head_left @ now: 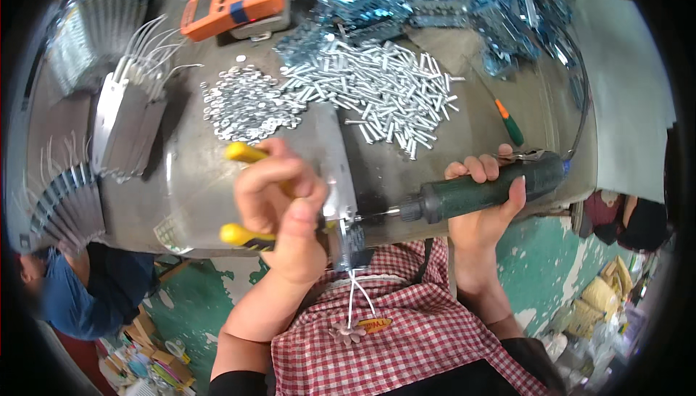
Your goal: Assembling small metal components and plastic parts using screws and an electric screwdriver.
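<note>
My left hand (283,207) is closed round a pair of pliers with yellow handles (245,235). The jaws are at the lower end of a flat grey metal plate (335,153), partly behind my fingers. Two white wires (351,302) hang from that end, toward the apron. In my right hand (482,207) lies a dark green electric screwdriver (464,199), its fingers wrapped over the body. The thin bit (380,215) points left and reaches the plate's lower end beside the pliers. Whether it sits in a screw head is too small to tell.
Behind the plate lie a pile of long silver screws (391,91) and a heap of small nuts (250,106). Wired metal plates (127,124) stand left. An orange handheld device (233,6), blue-wrapped parts (435,4) and a hand screwdriver (510,122) lie farther back. A person (101,291) sits left.
</note>
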